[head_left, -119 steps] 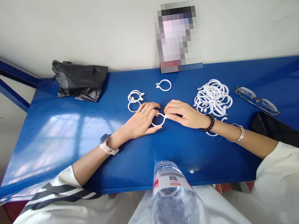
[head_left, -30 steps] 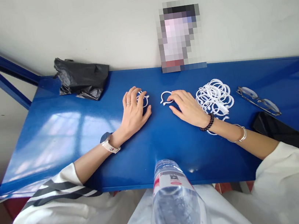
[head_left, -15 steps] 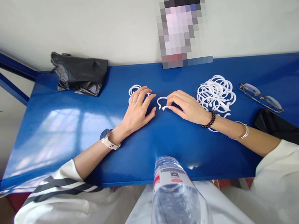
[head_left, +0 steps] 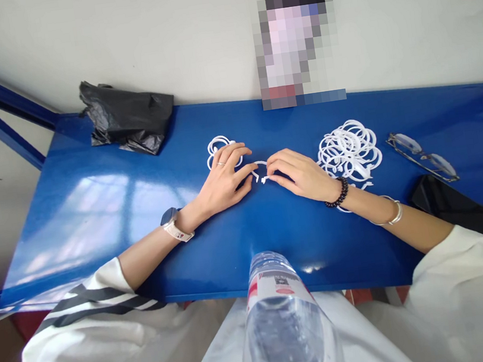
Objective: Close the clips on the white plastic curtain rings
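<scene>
A white plastic ring with its ends parted is held just over the blue table, between my two hands. My right hand pinches its right side between thumb and fingers. At the ring's left side is my left hand, fingers curved and thumb apart from the index finger. Its index fingertip meets or overlaps the ring; a firm grip does not show. A few white rings lie behind my left hand, partly covered by it. Beside my right hand is a larger pile of white rings, some partly under the wrist.
On the blue table lie a black plastic bag at back left, eyeglasses and a dark phone at right. A clear bottle stands upright at the front edge before me. A blurred-out object is by the wall.
My left hand's index finger and thumb have come right, up to the ring. My right hand has shifted slightly left with the ring, whose ends now point more downward.
</scene>
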